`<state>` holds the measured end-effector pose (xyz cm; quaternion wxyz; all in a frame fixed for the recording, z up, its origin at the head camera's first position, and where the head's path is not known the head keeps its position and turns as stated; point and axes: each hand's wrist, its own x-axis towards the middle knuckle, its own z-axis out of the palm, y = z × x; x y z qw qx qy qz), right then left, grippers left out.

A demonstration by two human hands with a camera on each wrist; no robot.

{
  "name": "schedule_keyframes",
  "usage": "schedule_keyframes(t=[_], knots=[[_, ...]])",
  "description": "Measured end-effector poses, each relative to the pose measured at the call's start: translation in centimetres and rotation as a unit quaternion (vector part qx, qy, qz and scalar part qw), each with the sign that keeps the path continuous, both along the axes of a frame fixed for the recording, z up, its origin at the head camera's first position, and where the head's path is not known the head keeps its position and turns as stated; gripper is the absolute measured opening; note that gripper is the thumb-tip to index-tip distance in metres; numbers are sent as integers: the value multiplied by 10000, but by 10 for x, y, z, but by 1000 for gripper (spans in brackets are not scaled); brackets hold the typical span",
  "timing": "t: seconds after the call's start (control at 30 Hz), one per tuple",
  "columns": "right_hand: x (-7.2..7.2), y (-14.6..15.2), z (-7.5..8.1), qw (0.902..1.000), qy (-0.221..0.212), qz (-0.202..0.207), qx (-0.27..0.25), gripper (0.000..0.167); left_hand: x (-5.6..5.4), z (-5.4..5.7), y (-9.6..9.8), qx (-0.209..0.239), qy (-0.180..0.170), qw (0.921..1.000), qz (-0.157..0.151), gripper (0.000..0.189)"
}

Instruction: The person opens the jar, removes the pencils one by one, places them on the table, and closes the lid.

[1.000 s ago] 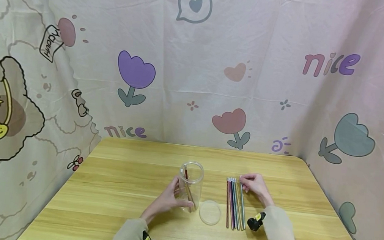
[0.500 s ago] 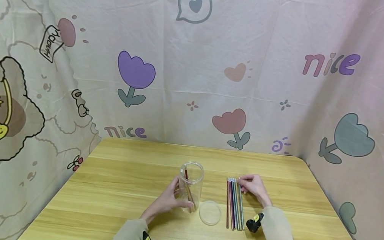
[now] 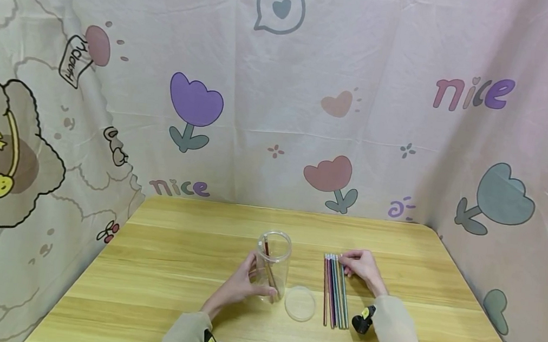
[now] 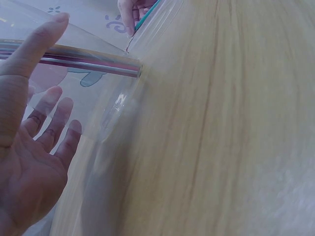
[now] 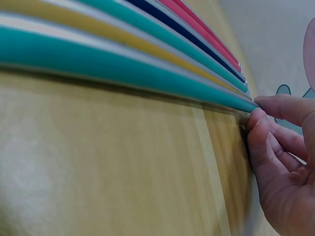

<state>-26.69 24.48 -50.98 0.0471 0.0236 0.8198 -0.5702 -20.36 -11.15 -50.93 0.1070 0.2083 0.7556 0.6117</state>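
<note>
My left hand (image 3: 238,284) grips a tall clear jar (image 3: 281,269) low on its side, thumb in front and fingers behind. The jar stands upright without a lid, and a few pencils (image 4: 103,60) lean inside it. To the right, several metallic-coloured pencils lie side by side, among them a yellow pencil (image 5: 113,37), a dark blue pencil (image 5: 184,37) and a red pencil (image 5: 206,30). My right hand (image 3: 363,267) pinches the far end of the green pencil (image 5: 123,76) at the row's right edge, between thumb and index finger.
A round clear lid (image 3: 300,303) lies flat between the jar and the pencil row. All of it rests on a wood-grain table (image 3: 172,271). A printed cloth (image 3: 269,111) hangs behind the table's far edge and along both sides.
My right hand has shifted slightly left, bringing the green pencil closer against the rest of the row. The left hand and the jar have stayed in place.
</note>
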Motion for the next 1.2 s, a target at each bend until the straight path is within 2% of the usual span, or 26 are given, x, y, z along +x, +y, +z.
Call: schedule_keyframes(t=[0.47,1.2], knots=[[0,-2,-1,9999,-12,-96,42,24,0,0,0,-26,-73,10000,15,91],[0,-2,-4,9999,-10,-163,-29,23,0,-1,-1,-50,-4,10000,-9,91]])
